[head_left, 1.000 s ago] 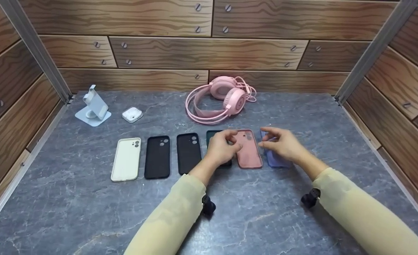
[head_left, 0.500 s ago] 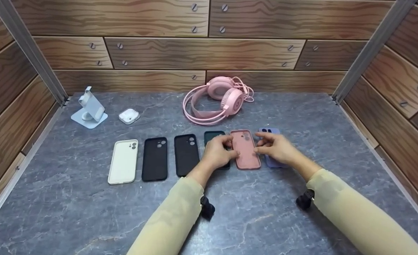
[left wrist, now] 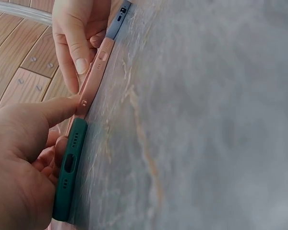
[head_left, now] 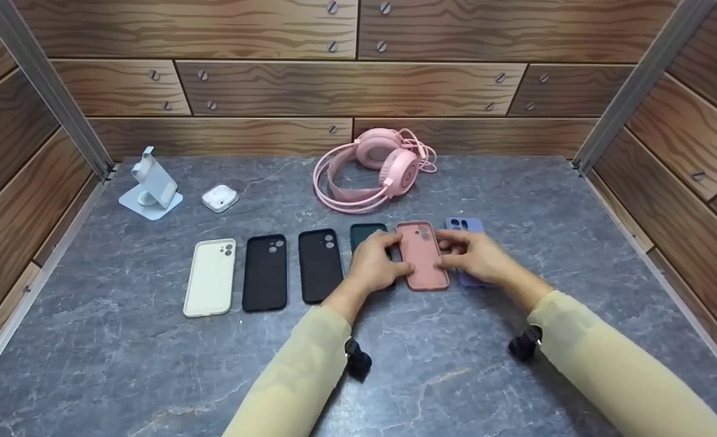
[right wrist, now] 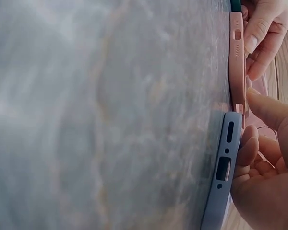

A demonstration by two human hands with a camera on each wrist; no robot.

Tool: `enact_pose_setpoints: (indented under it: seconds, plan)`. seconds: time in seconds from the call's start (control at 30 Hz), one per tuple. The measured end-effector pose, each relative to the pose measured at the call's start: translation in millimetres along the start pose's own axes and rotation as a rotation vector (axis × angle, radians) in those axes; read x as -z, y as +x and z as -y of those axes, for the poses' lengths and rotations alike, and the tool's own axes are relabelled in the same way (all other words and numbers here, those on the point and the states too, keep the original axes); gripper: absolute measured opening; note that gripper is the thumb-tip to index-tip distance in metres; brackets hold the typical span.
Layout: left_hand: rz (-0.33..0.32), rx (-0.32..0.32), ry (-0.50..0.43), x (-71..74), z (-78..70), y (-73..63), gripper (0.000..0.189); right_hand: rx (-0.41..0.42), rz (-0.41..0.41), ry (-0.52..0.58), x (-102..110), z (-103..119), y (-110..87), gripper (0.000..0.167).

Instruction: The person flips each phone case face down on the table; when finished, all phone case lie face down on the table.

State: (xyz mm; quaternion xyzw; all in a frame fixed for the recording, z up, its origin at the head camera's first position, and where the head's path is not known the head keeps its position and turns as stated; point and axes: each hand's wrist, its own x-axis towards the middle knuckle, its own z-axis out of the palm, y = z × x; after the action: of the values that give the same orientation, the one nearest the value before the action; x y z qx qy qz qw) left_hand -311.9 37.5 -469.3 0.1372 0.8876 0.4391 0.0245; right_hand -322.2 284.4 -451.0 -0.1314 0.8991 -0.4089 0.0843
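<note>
Pink case (head_left: 424, 260) touches left hand (head_left: 373, 262) and right hand (head_left: 477, 254), both half-open. Likely being straightened, it next needs even nudging.

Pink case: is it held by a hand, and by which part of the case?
Yes: the left hand holds the pink case by its left long edge, the right hand by its right long edge.

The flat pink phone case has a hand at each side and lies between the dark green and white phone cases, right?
Not the white case: the head view shows the flat pink phone case, left hand and right hand at its sides, between the dark green case and a lavender phone case.
</note>
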Motion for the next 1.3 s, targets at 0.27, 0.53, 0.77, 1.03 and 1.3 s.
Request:
enact_pose_setpoints:
  seconds: [0.27, 0.53, 0.77, 1.03, 1.3]
  plan:
    - [0.003, -0.028, 0.026, -0.1, 1.0, -0.3, 0.06, 0.035, 0.007, 0.005, -2, 0, 2.0, 0.064]
    - [0.002, -0.032, 0.052, 0.0, 0.4, -0.4, 0.06, 0.054, 0.023, -0.016, -2, 0, 2.3, 0.066]
    - [-0.004, -0.039, 0.058, -0.2, -0.7, -1.9, 0.059, 0.074, 0.023, -0.025, -3, -1, 4.0, 0.065]
    - [0.012, -0.016, 0.047, -0.8, -1.7, -1.5, 0.059, 0.049, 0.025, -0.052, -1, 3, 3.3, 0.066]
    - [0.013, -0.012, 0.048, -0.2, -0.9, -0.9, 0.059, 0.038, -0.011, -0.099, -1, 12, 0.8, 0.065]
